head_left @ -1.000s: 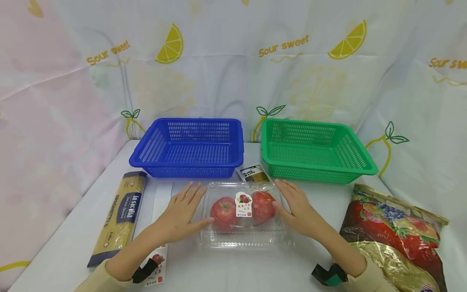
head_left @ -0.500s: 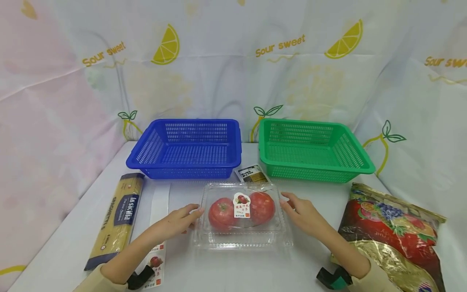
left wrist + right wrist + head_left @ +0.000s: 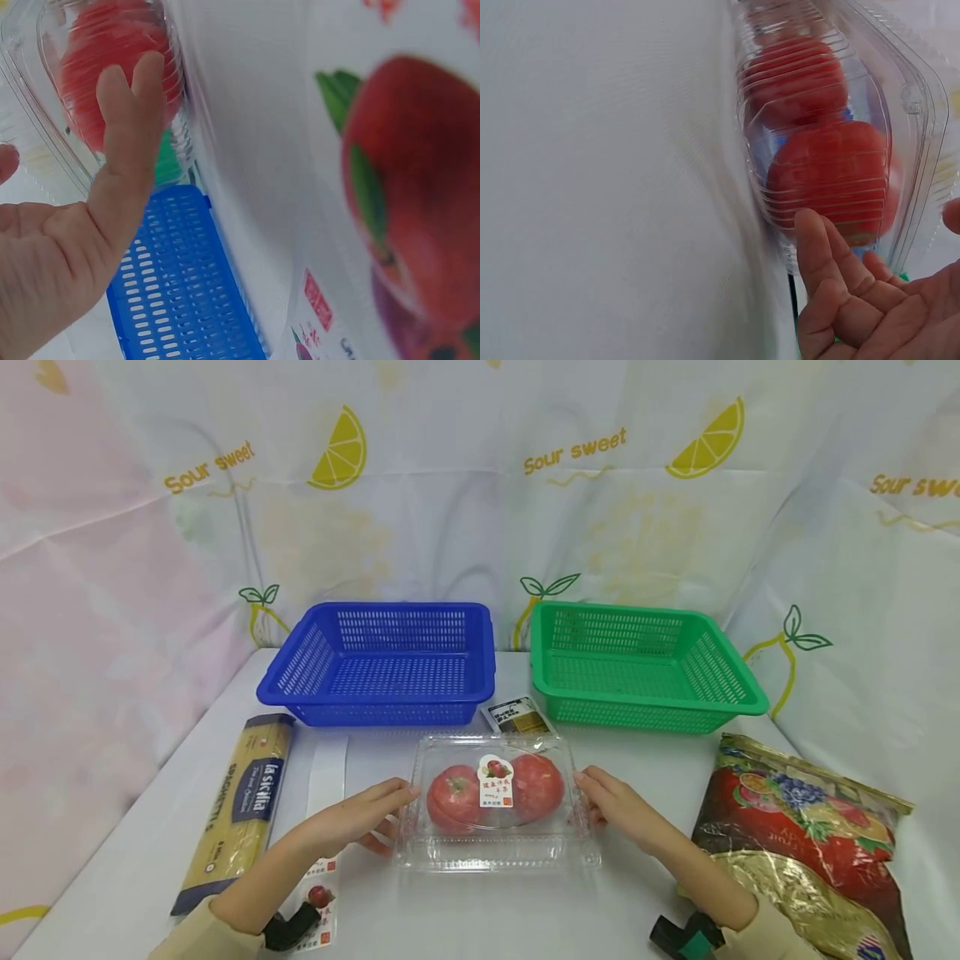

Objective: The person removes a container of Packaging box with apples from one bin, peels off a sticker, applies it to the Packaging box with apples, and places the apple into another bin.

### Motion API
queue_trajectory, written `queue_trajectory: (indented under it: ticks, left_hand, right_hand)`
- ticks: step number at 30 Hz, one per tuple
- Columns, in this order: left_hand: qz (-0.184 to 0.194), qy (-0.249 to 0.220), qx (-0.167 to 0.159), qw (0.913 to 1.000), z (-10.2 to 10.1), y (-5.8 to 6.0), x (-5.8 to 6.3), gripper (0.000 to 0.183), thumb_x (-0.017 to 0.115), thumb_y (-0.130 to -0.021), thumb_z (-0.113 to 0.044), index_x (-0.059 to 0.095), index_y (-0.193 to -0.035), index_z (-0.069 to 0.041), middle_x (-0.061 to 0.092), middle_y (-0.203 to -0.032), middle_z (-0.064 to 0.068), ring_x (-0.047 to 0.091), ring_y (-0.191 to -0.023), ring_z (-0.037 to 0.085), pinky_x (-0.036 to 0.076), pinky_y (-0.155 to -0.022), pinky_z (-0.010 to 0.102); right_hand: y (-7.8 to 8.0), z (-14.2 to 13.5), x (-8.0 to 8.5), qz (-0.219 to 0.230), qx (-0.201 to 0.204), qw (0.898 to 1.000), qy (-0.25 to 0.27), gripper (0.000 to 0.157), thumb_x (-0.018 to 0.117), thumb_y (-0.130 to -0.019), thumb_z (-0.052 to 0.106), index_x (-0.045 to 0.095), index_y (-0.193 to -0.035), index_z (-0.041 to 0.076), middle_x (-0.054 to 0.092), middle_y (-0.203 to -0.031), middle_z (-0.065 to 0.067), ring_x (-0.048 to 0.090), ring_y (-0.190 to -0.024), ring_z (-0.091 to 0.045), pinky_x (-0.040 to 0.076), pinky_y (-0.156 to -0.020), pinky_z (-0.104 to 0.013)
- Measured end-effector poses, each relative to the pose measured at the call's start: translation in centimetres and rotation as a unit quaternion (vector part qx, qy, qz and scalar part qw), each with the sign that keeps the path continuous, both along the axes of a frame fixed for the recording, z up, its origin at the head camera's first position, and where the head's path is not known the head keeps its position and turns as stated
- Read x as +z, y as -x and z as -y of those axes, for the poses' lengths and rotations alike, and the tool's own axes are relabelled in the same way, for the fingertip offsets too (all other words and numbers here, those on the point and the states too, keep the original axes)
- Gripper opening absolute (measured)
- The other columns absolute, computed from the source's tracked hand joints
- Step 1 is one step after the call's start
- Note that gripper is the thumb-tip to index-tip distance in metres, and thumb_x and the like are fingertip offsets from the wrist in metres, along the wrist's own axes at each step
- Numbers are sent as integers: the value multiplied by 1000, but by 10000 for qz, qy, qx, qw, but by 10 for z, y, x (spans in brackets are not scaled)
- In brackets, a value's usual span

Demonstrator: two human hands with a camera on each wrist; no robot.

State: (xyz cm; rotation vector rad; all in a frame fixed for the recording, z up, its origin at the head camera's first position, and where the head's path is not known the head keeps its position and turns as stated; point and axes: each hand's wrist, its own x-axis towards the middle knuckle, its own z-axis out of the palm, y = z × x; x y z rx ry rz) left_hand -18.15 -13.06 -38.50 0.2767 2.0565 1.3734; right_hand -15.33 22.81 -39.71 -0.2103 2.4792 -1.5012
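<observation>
A clear plastic clamshell box [image 3: 491, 852] with two round red fruits [image 3: 536, 787] inside stands in front of me, a fruit label [image 3: 496, 783] on its lid. My left hand [image 3: 352, 818] holds its left side. In the left wrist view two fingers [image 3: 120, 142] lie against the ribbed wall, with the thumb tip apart at the frame's edge. On the right side my right hand [image 3: 618, 806] holds the box. Its bent fingers [image 3: 821, 255] reach the ribbed wall in the right wrist view, with the thumb on the rim's other side.
Behind the box stand a blue basket [image 3: 382, 712] and a green basket [image 3: 637, 714], a small flat packet [image 3: 519, 716] between them. A spaghetti pack [image 3: 236, 810] and a label strip [image 3: 327, 768] lie left. A large candy bag [image 3: 806, 835] lies right.
Both hands have come down from above the box's sides to hold it left and right. The box has hardly moved.
</observation>
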Motion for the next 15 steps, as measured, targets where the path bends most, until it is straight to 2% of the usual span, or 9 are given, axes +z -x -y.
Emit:
queue_trajectory:
  ticks: [6,9,15]
  left_hand:
    - [115,-309,-215,9992,-1,-2,2,57,40,-95,-46,35,-126,0,48,-111,15,59,-86,26,53,-66,41]
    - [207,-343,-270,9988,-1,-3,3,58,40,-95,-46,34,-127,1,46,-113,17,59,-84,26,53,-64,40]
    - [304,-309,-321,9985,-1,-7,7,58,40,-95,-48,33,-126,1,42,-112,17,59,-75,23,53,-62,37]
  right_hand:
    - [-1,-4,-1,365,278,9971,599,42,30,-99,36,42,-109,-4,55,-107,-19,62,-83,-21,47,-68,-34]
    - [-1,-5,-1,428,347,9957,745,42,31,-99,36,42,-105,-4,56,-102,-19,63,-77,-19,47,-66,-33]
    - [-5,-6,6,388,456,9946,848,37,34,-99,33,43,-99,-4,51,-90,-10,61,-69,-17,47,-64,-32]
